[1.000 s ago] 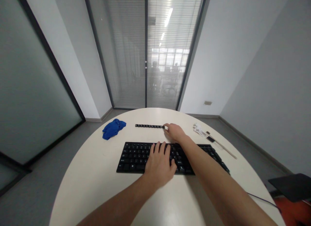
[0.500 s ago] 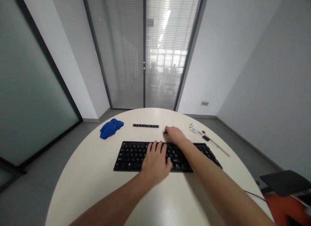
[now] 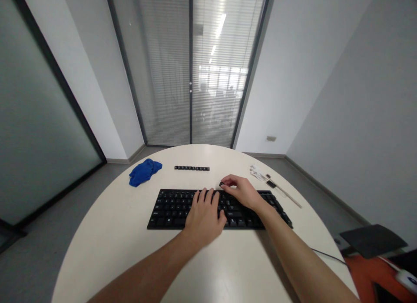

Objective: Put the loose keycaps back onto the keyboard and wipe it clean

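Note:
A black keyboard [image 3: 176,209] lies across the white round table. My left hand [image 3: 203,214] rests on its middle, palm down with fingers stretched over the keys. My right hand [image 3: 243,191] is just above the keyboard's back edge, right of centre, with thumb and fingers pinching a small black keycap [image 3: 221,184]. Behind the keyboard, several black keycaps [image 3: 192,168] stand in a straight row. My right hand and forearm hide part of the keys on the right side.
A crumpled blue cloth [image 3: 145,171] lies at the back left. At the back right are white cotton swabs [image 3: 256,171], a thin stick [image 3: 289,196] and a small dark piece [image 3: 271,184]. A cable [image 3: 329,255] runs off the right edge near an orange chair [image 3: 365,272].
My right hand has turned and drawn slightly back toward the keyboard, bringing the pinched keycap into clear view. My left hand stays on the keys. The view has shifted slightly.

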Demonstrator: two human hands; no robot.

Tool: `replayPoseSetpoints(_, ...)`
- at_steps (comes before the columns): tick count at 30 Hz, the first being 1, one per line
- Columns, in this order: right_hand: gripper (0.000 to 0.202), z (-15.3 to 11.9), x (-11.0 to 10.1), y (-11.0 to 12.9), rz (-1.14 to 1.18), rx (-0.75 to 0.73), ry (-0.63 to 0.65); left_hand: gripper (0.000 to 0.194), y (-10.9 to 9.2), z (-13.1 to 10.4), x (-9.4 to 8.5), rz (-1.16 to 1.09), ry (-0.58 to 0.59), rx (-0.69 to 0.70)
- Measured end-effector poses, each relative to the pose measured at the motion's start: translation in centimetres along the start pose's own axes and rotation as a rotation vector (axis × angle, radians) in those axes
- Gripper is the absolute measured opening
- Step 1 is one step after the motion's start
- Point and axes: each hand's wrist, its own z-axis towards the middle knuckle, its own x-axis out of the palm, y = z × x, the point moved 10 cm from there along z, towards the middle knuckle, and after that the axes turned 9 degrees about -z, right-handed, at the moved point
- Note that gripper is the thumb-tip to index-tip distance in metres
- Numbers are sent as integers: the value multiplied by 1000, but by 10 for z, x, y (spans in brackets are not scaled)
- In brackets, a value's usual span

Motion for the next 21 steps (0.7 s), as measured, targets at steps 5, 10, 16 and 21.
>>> replayPoseSetpoints(5, 28, -10, 7, 2, 85, -68, 31, 52, 0, 0, 0, 0, 14, -4)
replayPoseSetpoints(10, 27, -11, 5, 0, 81, -73, 61, 51, 0, 0, 0, -6, 23, -7)
replayPoseSetpoints(16, 25, -11, 6, 2, 77, -84, 86, 53, 0, 0, -1, -3, 26, -8)
replayPoseSetpoints(21, 24, -11, 6, 1, 59, -88, 74, 54, 0, 1, 2, 3, 46, -17)
